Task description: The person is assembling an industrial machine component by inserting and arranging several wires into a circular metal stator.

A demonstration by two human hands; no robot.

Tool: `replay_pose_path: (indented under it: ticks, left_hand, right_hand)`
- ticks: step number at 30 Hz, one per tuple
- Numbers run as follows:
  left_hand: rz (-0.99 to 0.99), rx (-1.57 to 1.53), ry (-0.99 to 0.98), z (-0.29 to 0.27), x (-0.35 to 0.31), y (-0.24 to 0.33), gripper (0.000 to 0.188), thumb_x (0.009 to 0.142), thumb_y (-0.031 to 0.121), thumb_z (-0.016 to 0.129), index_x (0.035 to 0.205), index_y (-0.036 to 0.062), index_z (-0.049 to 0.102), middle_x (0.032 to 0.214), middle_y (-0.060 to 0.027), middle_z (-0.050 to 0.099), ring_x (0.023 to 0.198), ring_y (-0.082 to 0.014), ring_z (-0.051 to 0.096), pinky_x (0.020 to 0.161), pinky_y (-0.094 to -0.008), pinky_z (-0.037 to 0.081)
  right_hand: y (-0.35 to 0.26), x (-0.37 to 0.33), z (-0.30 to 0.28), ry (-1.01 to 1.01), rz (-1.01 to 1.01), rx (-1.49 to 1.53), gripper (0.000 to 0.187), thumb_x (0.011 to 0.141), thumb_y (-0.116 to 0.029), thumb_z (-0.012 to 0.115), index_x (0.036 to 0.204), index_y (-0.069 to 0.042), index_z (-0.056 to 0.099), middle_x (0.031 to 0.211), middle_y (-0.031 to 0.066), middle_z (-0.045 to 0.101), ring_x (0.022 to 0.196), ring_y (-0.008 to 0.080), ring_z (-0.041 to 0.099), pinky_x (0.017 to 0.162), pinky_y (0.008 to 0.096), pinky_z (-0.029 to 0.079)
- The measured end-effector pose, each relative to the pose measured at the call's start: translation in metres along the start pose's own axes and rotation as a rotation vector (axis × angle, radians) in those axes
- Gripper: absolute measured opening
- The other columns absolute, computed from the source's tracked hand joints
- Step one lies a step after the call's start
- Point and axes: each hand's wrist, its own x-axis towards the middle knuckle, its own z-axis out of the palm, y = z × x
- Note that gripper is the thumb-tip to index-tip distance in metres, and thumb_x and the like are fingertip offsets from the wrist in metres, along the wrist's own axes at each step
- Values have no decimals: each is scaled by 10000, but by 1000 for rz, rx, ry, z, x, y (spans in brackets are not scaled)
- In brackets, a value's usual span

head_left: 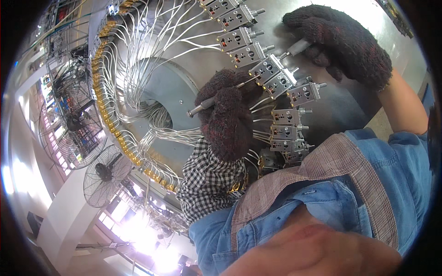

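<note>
My left hand, in a dark knitted glove, is closed round a slim metal tool. That tool's thin shaft points at a small metal block with a thermostat-like look. Also gloved, my right hand is closed on a grey-handled tool, whose thin tip reaches the outer end of the same block. Whether either tip touches it, I cannot tell. Right beside it sits a second metal block with a threaded stud. White wires run from the blocks towards the middle, partly hidden by my left hand.
Several similar metal blocks stand in a curved row on a shiny metal table. A round grey plate has a central hole with bundled white wires. Brass terminals line the outer ring. Two fans stand at left.
</note>
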Motion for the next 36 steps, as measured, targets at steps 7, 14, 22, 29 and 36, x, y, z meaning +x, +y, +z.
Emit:
replay_pose_path:
  ticks: [7,14,22,29,36]
  left_hand:
    - [50,-51,-45,4,-1,1,272,834,152,580,1001,-63,568,944,-159,599,828,-253,614,766,-347,517]
    - [157,92,-46,-2,0,-8,369,859,201,586,1177,51,473,1012,-171,594,863,-299,609,682,-447,541]
    - [96,-58,74,6,-3,-2,257,865,136,542,1002,-81,553,912,-145,594,856,-237,603,813,-370,503]
    - [74,-39,-4,4,0,-1,321,845,195,562,998,-87,548,919,-162,598,865,-251,604,823,-361,497]
    - [32,-60,-18,9,-5,4,318,848,195,551,999,-84,544,963,-185,590,917,-277,597,862,-391,483]
  right_hand:
    - [13,-7,30,410,-533,-922,332,896,-106,487,1180,64,463,1047,144,579,787,142,604,547,229,509]
    - [-4,8,-24,-27,18,-7,403,917,-189,448,1187,110,434,752,16,421,591,91,420,443,209,394]
    - [0,4,0,-47,-15,62,393,911,-167,446,1205,92,412,793,53,477,639,126,498,489,226,476]
    - [6,-4,1,85,-565,-802,374,927,-94,409,1249,91,373,1279,254,436,1042,242,575,735,295,543]
    - [-3,-5,-19,-291,-588,-919,421,922,-106,418,1286,82,320,1267,244,445,1083,279,550,849,333,514]
